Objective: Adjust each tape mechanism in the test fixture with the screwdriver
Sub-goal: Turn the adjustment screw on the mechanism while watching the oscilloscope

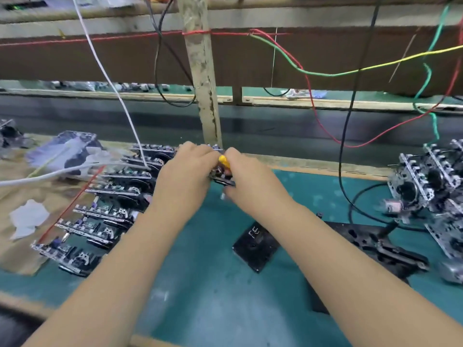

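Note:
Both hands meet above the green mat, near the wooden post. My left hand (186, 171) grips a black tape mechanism (223, 178), most of which is hidden between the two hands. My right hand (246, 179) holds a screwdriver with a yellow handle (223, 161); its tip is hidden against the mechanism. A row of several tape mechanisms (110, 199) lies to the left, overlapping like tiles. The black test fixture (375, 246) sits at the right on the mat, with nothing in it.
A black plate (255, 246) with chalk marks lies on the mat below my right forearm. A stack of metal mechanisms (431, 186) stands far right. Red, green, black and white wires hang across the bench. A wooden post (203, 78) rises behind my hands. Brown cardboard covers the left.

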`<state>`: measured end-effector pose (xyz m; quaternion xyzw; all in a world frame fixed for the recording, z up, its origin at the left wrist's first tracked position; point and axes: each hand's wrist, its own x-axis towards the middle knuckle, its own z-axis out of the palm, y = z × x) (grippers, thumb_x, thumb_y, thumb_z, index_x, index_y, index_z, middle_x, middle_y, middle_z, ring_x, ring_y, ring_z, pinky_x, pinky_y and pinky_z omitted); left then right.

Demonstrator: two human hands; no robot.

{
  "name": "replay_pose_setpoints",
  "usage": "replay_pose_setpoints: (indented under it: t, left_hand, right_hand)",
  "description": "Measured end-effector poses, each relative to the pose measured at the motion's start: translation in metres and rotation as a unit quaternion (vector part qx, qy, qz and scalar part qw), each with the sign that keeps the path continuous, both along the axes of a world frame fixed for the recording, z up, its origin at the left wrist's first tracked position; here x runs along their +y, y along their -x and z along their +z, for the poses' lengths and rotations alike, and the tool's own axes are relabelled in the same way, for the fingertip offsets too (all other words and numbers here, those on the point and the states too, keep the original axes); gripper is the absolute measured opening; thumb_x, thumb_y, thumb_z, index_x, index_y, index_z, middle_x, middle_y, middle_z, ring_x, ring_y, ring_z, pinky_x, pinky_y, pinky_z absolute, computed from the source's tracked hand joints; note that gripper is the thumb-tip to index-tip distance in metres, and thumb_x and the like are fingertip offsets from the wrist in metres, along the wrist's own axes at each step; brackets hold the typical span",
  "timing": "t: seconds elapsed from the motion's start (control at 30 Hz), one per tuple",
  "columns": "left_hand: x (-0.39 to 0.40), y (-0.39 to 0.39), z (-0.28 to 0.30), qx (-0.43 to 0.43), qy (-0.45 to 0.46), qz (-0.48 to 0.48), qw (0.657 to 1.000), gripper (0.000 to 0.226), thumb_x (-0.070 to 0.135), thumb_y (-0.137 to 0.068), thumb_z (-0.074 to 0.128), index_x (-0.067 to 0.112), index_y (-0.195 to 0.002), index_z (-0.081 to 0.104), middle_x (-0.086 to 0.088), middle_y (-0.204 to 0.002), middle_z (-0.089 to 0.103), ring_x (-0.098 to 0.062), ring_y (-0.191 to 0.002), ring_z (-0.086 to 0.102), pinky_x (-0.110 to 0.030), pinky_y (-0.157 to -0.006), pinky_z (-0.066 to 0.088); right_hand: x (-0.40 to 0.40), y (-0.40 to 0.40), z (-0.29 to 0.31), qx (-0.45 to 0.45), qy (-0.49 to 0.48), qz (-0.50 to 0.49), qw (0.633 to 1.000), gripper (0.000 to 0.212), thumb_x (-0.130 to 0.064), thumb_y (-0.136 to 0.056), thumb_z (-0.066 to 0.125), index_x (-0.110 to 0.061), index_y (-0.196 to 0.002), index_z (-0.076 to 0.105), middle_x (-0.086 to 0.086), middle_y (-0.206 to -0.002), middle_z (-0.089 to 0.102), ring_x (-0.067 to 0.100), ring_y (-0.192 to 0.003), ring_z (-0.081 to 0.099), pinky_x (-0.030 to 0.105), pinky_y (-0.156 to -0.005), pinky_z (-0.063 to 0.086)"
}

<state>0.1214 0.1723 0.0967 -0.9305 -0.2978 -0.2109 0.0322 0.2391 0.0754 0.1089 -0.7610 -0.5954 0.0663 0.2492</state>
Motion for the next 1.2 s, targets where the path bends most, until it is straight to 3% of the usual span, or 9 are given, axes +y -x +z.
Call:
replay_pose_setpoints:
  t: [0.17, 0.27, 0.4, 0.5, 0.67, 0.8, 0.97, 1.07, 1.2]
  left_hand:
    - [-0.029, 0.003, 0.029, -0.104, 0.037, -0.109, 0.988, 0.039, 0.004, -0.085, 0.072, 0.017, -0.121, 0.067, 0.005, -0.118, 0.066, -0.024, -0.11, 0.053, -0.039, -0.092, 0.047]
    - [-0.049, -0.004, 0.034, -0.176, 0.122, -0.179, 0.96, 0.034, 0.034, -0.09, 0.07, 0.027, -0.123, 0.065, 0.015, -0.126, 0.063, -0.01, -0.121, 0.054, -0.022, -0.105, 0.037]
    - [-0.075, -0.033, 0.016, -0.175, 0.513, -0.201, 0.816, 0.05, 0.065, -0.076, 0.069, 0.053, -0.123, 0.058, 0.025, -0.135, 0.059, 0.003, -0.129, 0.052, -0.03, -0.107, 0.044]
    - [-0.088, -0.058, -0.003, -0.156, 0.593, -0.214, 0.761, 0.076, 0.053, -0.063, 0.089, 0.049, -0.131, 0.055, 0.01, -0.144, 0.055, 0.008, -0.128, 0.052, -0.02, -0.106, 0.047]
    - [-0.1, -0.076, -0.02, -0.046, 0.5, -0.25, 0.828, 0.086, 0.071, -0.051, 0.079, 0.056, -0.13, 0.051, 0.025, -0.133, 0.059, 0.017, -0.125, 0.048, -0.015, -0.108, 0.036]
    - [-0.115, -0.078, -0.023, -0.03, 0.383, -0.27, 0.883, 0.086, 0.069, -0.057, 0.077, 0.051, -0.133, 0.044, 0.025, -0.126, 0.058, 0.006, -0.122, 0.05, -0.004, -0.099, 0.033]
    - [-0.133, -0.071, -0.03, -0.068, 0.365, -0.275, 0.887, 0.088, 0.057, -0.06, 0.086, 0.044, -0.137, 0.044, 0.027, -0.134, 0.055, -0.006, -0.136, 0.046, -0.028, -0.116, 0.034]
    - [-0.143, -0.071, -0.031, -0.079, 0.349, -0.285, 0.889, 0.087, 0.062, -0.06, 0.08, 0.046, -0.136, 0.042, 0.037, -0.134, 0.048, 0.012, -0.141, 0.028, -0.02, -0.12, 0.024]
    - [-0.146, -0.073, -0.038, -0.061, 0.319, -0.288, 0.901, 0.095, 0.06, -0.065, 0.08, 0.043, -0.147, 0.034, 0.038, -0.145, 0.038, 0.018, -0.143, 0.014, -0.015, -0.122, 0.009]
  right_hand:
    - [-0.041, -0.035, 0.03, -0.077, -0.051, 0.005, 0.996, 0.043, -0.008, -0.083, 0.066, -0.028, -0.087, 0.029, -0.004, -0.081, 0.058, 0.029, -0.073, 0.051, 0.037, -0.053, 0.037]
    - [-0.089, -0.061, 0.051, -0.061, -0.067, 0.019, 0.996, 0.054, -0.006, -0.078, 0.074, -0.031, -0.078, 0.027, -0.008, -0.098, 0.071, 0.023, -0.09, 0.065, 0.039, -0.073, 0.049]
    - [-0.143, -0.077, 0.048, -0.071, -0.078, 0.013, 0.994, 0.075, 0.002, -0.073, 0.077, -0.057, -0.086, 0.033, -0.012, -0.109, 0.073, 0.017, -0.094, 0.067, 0.033, -0.077, 0.048]
    - [-0.172, -0.087, 0.025, -0.103, -0.075, 0.019, 0.992, 0.083, 0.018, -0.067, 0.078, -0.051, -0.094, 0.04, 0.001, -0.107, 0.075, 0.016, -0.099, 0.065, 0.021, -0.087, 0.044]
    - [-0.214, -0.102, -0.004, -0.122, -0.122, 0.033, 0.984, 0.05, 0.018, -0.081, 0.063, -0.027, -0.088, 0.043, -0.008, -0.123, 0.066, 0.013, -0.122, 0.058, 0.015, -0.106, 0.039]
    - [-0.229, -0.104, -0.021, -0.1, -0.11, 0.027, 0.989, 0.059, 0.005, -0.089, 0.053, -0.048, -0.099, 0.031, -0.014, -0.133, 0.058, 0.013, -0.13, 0.053, 0.016, -0.112, 0.034]
    - [-0.236, -0.108, -0.029, -0.051, -0.067, -0.039, 0.996, 0.05, -0.032, -0.074, 0.075, -0.024, -0.109, 0.039, 0.004, -0.155, 0.036, 0.021, -0.151, 0.026, 0.027, -0.121, 0.02]
    - [-0.241, -0.112, -0.019, 0.056, 0.069, -0.048, 0.995, 0.089, -0.034, -0.062, 0.093, -0.057, -0.118, 0.027, -0.012, -0.148, 0.037, 0.004, -0.14, 0.036, 0.006, -0.108, 0.024]
    - [-0.231, -0.122, -0.008, 0.003, 0.129, -0.023, 0.991, 0.078, -0.045, -0.06, 0.089, -0.026, -0.118, 0.04, -0.004, -0.122, 0.053, 0.016, -0.112, 0.052, 0.028, -0.094, 0.043]
